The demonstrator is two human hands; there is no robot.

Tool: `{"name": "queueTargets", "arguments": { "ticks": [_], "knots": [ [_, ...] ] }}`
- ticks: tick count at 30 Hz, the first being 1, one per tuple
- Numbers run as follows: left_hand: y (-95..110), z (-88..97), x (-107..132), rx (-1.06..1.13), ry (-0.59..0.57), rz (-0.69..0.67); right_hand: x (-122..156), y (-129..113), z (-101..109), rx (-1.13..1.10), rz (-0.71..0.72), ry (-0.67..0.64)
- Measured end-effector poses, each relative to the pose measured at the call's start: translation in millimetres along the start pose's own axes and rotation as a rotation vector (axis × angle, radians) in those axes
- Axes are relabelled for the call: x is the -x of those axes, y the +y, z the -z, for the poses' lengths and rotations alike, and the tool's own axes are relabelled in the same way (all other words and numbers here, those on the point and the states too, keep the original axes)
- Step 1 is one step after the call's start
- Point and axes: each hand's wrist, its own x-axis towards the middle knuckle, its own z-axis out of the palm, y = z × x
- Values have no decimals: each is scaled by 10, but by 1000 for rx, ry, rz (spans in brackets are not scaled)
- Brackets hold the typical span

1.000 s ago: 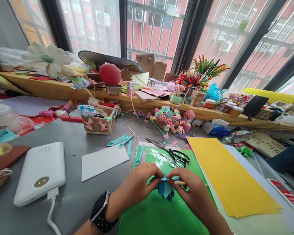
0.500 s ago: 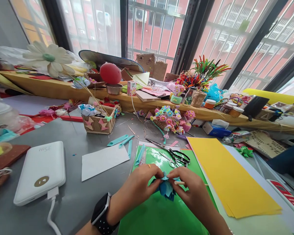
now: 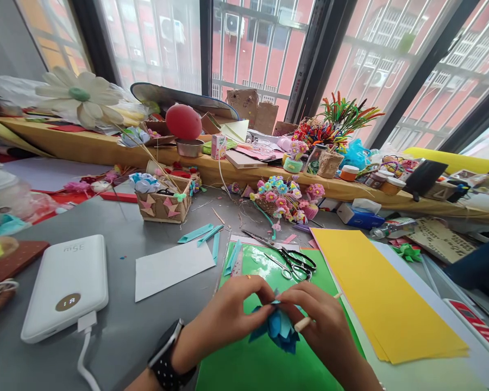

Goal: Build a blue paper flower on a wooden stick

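Between my two hands hangs a blue paper flower (image 3: 282, 328), its layered petals pointing down. My left hand (image 3: 238, 305) pinches the flower's top from the left with thumb and forefinger. From the other side, my right hand (image 3: 318, 315) pinches the same top, and the fingertips of both nearly meet. A thin wooden stick (image 3: 303, 324) is also tucked in my right hand, crossing the fingers. Below lies a green sheet (image 3: 236, 358). Two pairs of scissors (image 3: 295, 263) rest on it just beyond my hands.
Yellow paper (image 3: 375, 293) lies to the right. On the left are a white card (image 3: 173, 270), folded light-blue paper strips (image 3: 195, 233) and a white power bank (image 3: 69, 288) with its cable. Behind stand a cardboard basket (image 3: 165, 209), a bunch of small flowers (image 3: 279, 198) and a crowded ledge (image 3: 146, 157).
The flower has tilted and come lower, showing more of its petals. My right hand has turned, so the stick now angles up to the right. Both hands keep their pinch.
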Motion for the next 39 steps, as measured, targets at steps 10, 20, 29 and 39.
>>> {"name": "queueTargets", "arguments": {
  "ticks": [10,20,29,39],
  "knots": [
    [-45,50,-91,754,-162,306,-44,-108,65,-185,-48,6],
    [-54,-13,-74,872,-245,336,-66,-150,56,-205,-2,43],
    [-87,-73,-84,812,-162,341,-53,-91,94,-257,-40,-49],
    [-99,-67,-87,765,-135,340,-60,-85,76,-240,-56,-65]
  ]
}}
